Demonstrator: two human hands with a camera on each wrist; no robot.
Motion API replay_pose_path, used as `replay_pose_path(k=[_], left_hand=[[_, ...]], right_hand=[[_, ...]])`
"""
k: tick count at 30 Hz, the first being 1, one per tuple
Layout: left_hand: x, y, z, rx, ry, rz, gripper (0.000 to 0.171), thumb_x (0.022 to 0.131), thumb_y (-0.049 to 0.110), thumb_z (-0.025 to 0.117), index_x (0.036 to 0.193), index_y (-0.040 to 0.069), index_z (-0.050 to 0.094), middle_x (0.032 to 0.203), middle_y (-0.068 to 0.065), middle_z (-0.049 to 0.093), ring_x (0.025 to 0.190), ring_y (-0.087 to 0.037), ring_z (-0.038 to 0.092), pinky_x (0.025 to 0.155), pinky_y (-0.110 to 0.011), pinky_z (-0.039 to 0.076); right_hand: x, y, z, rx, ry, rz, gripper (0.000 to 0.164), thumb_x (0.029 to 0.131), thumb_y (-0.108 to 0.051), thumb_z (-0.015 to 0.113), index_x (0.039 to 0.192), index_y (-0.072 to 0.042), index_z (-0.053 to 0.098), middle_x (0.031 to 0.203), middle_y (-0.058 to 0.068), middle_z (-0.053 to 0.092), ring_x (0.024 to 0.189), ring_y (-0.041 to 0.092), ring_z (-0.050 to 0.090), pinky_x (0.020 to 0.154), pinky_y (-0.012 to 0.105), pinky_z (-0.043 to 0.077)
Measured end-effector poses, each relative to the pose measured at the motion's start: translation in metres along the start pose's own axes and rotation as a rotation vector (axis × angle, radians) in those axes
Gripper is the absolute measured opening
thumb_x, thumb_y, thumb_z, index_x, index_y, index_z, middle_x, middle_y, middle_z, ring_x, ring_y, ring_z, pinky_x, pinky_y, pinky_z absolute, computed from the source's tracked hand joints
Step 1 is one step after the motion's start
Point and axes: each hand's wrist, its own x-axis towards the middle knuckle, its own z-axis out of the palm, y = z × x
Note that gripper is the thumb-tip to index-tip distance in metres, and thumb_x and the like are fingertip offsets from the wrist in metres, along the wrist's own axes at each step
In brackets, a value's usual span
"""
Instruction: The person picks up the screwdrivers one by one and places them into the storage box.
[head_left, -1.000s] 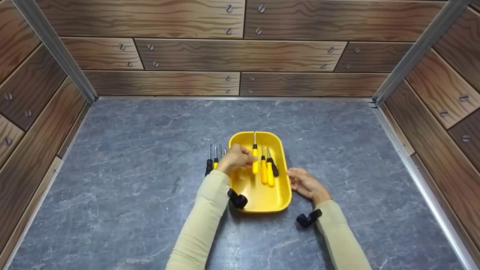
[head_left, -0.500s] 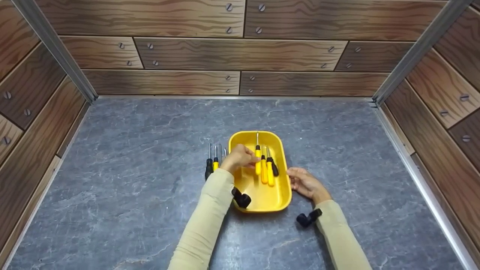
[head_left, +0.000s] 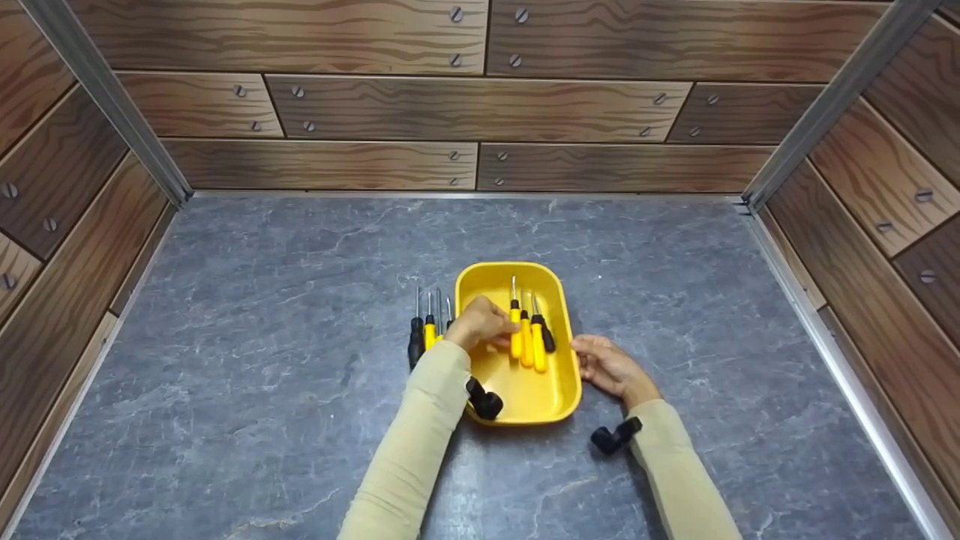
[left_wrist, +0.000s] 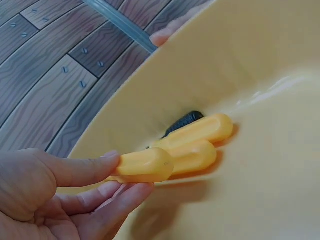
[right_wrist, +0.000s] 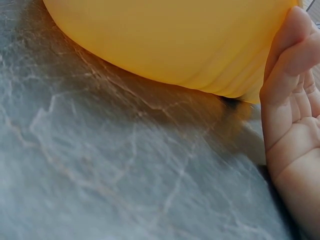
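Observation:
In the head view my left hand pinches a yellow screwdriver by its handle, inside a yellow tray. The left wrist view shows thumb and fingers on that handle, whose rounded end juts out beyond them. Beside it lie two more yellow screwdrivers, one orange-yellow and one brighter, plus a black-handled screwdriver by the tray's right wall. My right hand touches the tray's right side from outside, fingertips near the rim. In the right wrist view its fingers lie against the tray wall.
Left of the tray several screwdrivers lie in a row, among them a black one and a yellow-and-black one; my left arm partly hides them. The grey marbled table is bounded by wood-patterned walls.
My left hand has moved right with the yellow screwdriver and then brought it down and nearer, alongside the others in the tray. The right hand stays at the tray's side.

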Motion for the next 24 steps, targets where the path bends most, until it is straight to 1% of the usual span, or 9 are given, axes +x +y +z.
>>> replay_pose_path(k=[3, 6, 8, 10, 13, 17, 20, 22, 24], left_hand=[[0.0014, -0.0016, -0.0002, -0.012, -0.007, -0.005, 0.014, 0.085, 0.006, 0.071, 0.096, -0.002, 0.065, 0.088, -0.011, 0.067, 0.052, -0.009, 0.060, 0.052, -0.020, 0.052], [0.0019, -0.0026, 0.0000, -0.018, -0.012, 0.003, 0.016, 0.086, 0.004, 0.070, 0.098, -0.004, 0.065, 0.093, -0.014, 0.067, 0.052, -0.008, 0.060, 0.051, -0.018, 0.052], [0.0019, -0.0031, 0.0005, -0.019, -0.010, 0.012, 0.011, 0.086, 0.004, 0.070, 0.093, -0.003, 0.065, 0.092, -0.013, 0.067, 0.052, -0.008, 0.060, 0.051, -0.017, 0.052], [0.0020, -0.0034, 0.0011, -0.013, -0.007, 0.017, 0.008, 0.086, 0.004, 0.069, 0.085, 0.001, 0.062, 0.087, -0.011, 0.065, 0.052, -0.008, 0.060, 0.051, -0.018, 0.053], [0.0025, -0.0038, 0.0024, 0.004, 0.009, 0.021, 0.015, 0.085, 0.004, 0.070, 0.077, 0.005, 0.058, 0.079, -0.005, 0.060, 0.053, -0.009, 0.060, 0.057, -0.022, 0.059], [0.0039, -0.0034, 0.0049, 0.012, 0.026, -0.002, 0.009, 0.084, 0.002, 0.071, 0.084, 0.000, 0.062, 0.072, -0.004, 0.059, 0.052, -0.009, 0.060, 0.068, -0.028, 0.063], [0.0054, -0.0028, 0.0066, 0.010, 0.035, -0.034, 0.009, 0.084, 0.000, 0.070, 0.089, -0.003, 0.063, 0.065, -0.004, 0.059, 0.048, -0.009, 0.057, 0.062, -0.025, 0.062], [0.0064, -0.0026, 0.0074, 0.009, 0.040, -0.050, 0.008, 0.084, -0.001, 0.069, 0.083, -0.002, 0.062, 0.060, -0.004, 0.059, 0.045, -0.009, 0.056, 0.053, -0.021, 0.058], [0.0068, -0.0021, 0.0082, 0.008, 0.045, -0.061, 0.014, 0.085, -0.001, 0.068, 0.076, 0.001, 0.058, 0.058, -0.004, 0.057, 0.044, -0.009, 0.056, 0.047, -0.017, 0.053]], right_hand=[[0.0013, 0.0003, -0.0009, -0.015, 0.017, 0.005, 0.030, 0.101, -0.012, 0.045, 0.082, -0.015, 0.067, 0.071, -0.006, 0.070, 0.056, 0.002, 0.061, 0.049, 0.009, 0.047], [0.0024, 0.0005, -0.0015, -0.027, 0.019, 0.004, 0.029, 0.101, -0.012, 0.045, 0.082, -0.015, 0.067, 0.070, -0.007, 0.070, 0.055, 0.002, 0.061, 0.049, 0.009, 0.047], [0.0026, 0.0008, -0.0016, -0.032, 0.013, -0.001, 0.029, 0.101, -0.012, 0.045, 0.082, -0.015, 0.067, 0.070, -0.007, 0.070, 0.055, 0.001, 0.060, 0.049, 0.009, 0.045], [0.0023, 0.0010, -0.0018, -0.030, 0.007, -0.005, 0.029, 0.101, -0.012, 0.044, 0.083, -0.015, 0.067, 0.071, -0.007, 0.070, 0.056, 0.001, 0.060, 0.049, 0.009, 0.046], [0.0015, 0.0015, -0.0023, -0.025, 0.002, -0.008, 0.030, 0.101, -0.011, 0.043, 0.083, -0.014, 0.067, 0.071, -0.007, 0.070, 0.056, 0.001, 0.061, 0.050, 0.009, 0.047], [0.0007, 0.0024, -0.0032, -0.026, -0.004, -0.012, 0.030, 0.101, -0.011, 0.044, 0.082, -0.015, 0.067, 0.070, -0.007, 0.069, 0.056, 0.001, 0.059, 0.049, 0.008, 0.045], [0.0007, 0.0028, -0.0036, -0.033, -0.004, -0.015, 0.029, 0.101, -0.011, 0.045, 0.082, -0.015, 0.066, 0.070, -0.008, 0.068, 0.055, 0.000, 0.058, 0.048, 0.008, 0.043], [0.0006, 0.0029, -0.0038, -0.039, -0.001, -0.014, 0.028, 0.101, -0.011, 0.045, 0.082, -0.015, 0.066, 0.069, -0.008, 0.068, 0.055, 0.000, 0.057, 0.047, 0.007, 0.042], [0.0005, 0.0030, -0.0038, -0.042, 0.002, -0.015, 0.028, 0.100, -0.011, 0.045, 0.082, -0.015, 0.066, 0.069, -0.008, 0.068, 0.055, 0.000, 0.057, 0.048, 0.007, 0.043]])
